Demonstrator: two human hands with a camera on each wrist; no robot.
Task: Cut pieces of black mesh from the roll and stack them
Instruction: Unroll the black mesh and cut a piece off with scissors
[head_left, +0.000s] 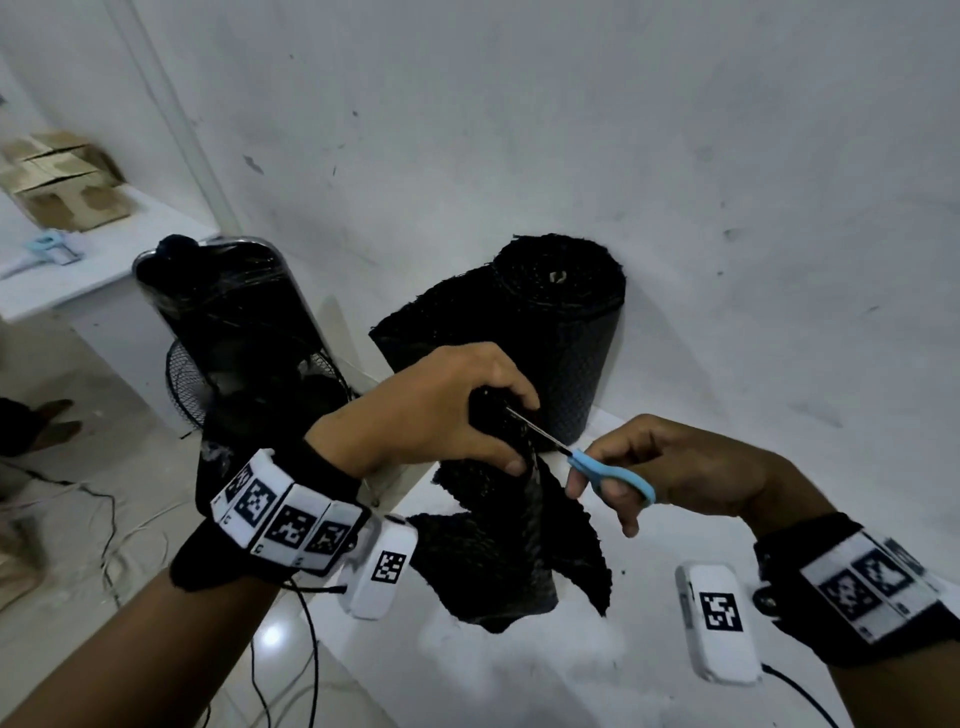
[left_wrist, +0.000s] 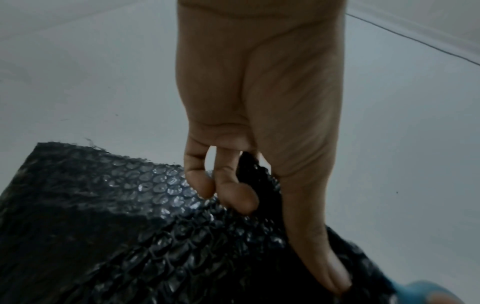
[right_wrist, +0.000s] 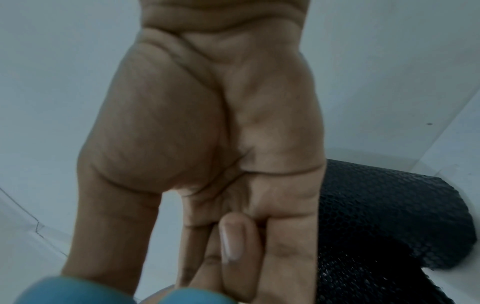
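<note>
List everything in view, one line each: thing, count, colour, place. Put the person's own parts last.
mesh roll: one, black, upright on the white table by the wall
mesh sheet: one, black, hanging from the left hand, being cut
scissors: one, blue handles, in the right hand
wrapped roll: one, black, left of the mesh roll
fan: one, black, on the floor
cardboard boxes: several, brown, far-left table
left hand: grips the sheet
right hand: holds the scissors

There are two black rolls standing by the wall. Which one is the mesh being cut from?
The right roll, bare and partly unrolled: its loose mesh runs down to the left hand and scissors. The left roll is sealed in shiny clear wrap.
</note>
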